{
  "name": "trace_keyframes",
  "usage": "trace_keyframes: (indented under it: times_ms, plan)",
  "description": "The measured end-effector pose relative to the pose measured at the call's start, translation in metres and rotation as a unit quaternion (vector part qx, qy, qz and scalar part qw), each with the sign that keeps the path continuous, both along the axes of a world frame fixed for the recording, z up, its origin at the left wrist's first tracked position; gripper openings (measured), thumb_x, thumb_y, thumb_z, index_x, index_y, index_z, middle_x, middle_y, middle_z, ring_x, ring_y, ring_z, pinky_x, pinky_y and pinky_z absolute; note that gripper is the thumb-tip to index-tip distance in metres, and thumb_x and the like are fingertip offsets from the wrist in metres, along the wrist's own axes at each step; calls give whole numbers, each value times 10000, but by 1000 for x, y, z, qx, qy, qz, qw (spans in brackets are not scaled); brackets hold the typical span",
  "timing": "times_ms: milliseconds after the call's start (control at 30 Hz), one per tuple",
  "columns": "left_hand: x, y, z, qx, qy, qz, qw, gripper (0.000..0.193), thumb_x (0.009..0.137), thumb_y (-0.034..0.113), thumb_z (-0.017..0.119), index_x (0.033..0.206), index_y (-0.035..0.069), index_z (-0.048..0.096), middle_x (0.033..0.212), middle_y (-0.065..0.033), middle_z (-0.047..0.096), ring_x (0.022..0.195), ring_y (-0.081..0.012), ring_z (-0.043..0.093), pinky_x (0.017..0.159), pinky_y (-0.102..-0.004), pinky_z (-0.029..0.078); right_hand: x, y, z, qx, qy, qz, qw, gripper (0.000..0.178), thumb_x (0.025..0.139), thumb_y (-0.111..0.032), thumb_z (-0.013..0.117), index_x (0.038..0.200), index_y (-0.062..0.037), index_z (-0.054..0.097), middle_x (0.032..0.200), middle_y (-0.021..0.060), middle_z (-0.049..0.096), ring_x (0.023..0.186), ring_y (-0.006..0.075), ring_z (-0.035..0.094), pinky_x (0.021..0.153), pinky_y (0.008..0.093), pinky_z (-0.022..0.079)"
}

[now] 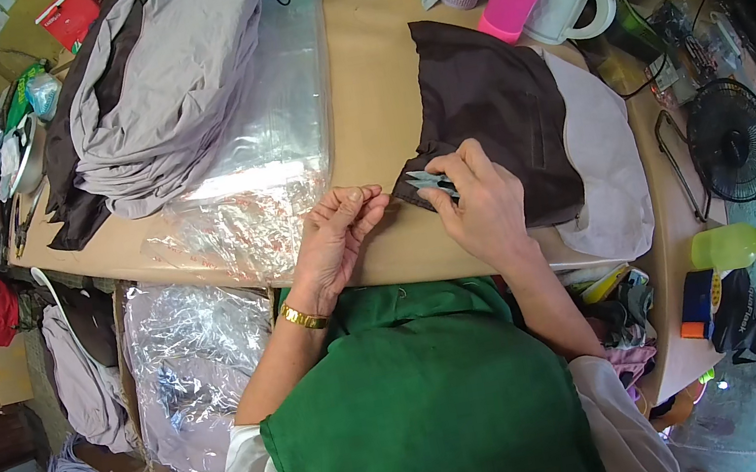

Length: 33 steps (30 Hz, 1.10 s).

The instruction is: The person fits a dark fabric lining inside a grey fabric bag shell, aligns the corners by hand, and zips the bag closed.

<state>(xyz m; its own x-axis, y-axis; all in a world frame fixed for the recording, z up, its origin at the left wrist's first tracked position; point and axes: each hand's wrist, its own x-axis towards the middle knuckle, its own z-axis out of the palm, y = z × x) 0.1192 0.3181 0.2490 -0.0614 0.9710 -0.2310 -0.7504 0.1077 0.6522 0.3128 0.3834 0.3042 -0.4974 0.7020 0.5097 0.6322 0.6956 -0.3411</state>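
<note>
OK, mid-frame R hand (pixel 483 196) is gripping thread snips (pixel 430 183), L hand (pixel 335 231) pinching (contents unclear), any slip poss. nicking dk-brown cloth (pixel 489 112).

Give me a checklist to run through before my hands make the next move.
1. Snips held in right hand: ok.
2. Dark cloth lying on table: ok.
3. Left hand apart from the snips: ok, a gap shows.
4. Fine thread pinched in the left hand: cannot tell, too small.
5. Table cleared of other things: not ok, grey fabric pile and pink bottle are on it.
</note>
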Motion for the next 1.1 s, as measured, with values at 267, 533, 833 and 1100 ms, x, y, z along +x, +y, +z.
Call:
trace_keyframes:
  times_ms: [267,533,833,1100]
  plan:
    - [3,-1,3,11,-6,-4,1000,136,970,100,553,958,-28,598,1057,-153,659,955,-190,670,844,-259,578,-15,-1,10,-2,-55,32,998,286,730,-141,749,892,-73,523,839,66,524,671,239,599,592,349,476]
    - [-8,-5,-4,31,-1,5,1000,207,979,173,554,984,-26,614,1071,-113,651,923,-166,663,814,-268,570,-19,3,9,-67,-56,-14,996,347,737,-160,757,977,-58,528,852,98,546,773,284,634,633,395,500]
    - [8,16,-4,73,702,-51,706,303,884,281,655,925,-18,633,732,-155,637,670,-258,635,638,-354,493,-2,53,-44,-271,16,-57,961,255,821,-166,733,967,-28,576,830,146,632,693,246,580,685,319,476]
    - [27,1,-12,60,329,-101,937,386,858,243,742,1123,-5,614,717,57,545,591,-41,504,511,-214,406,5,46,-56,-258,334,-7,907,159,896,-89,665,897,20,549,741,27,563,658,73,461,602,241,406]
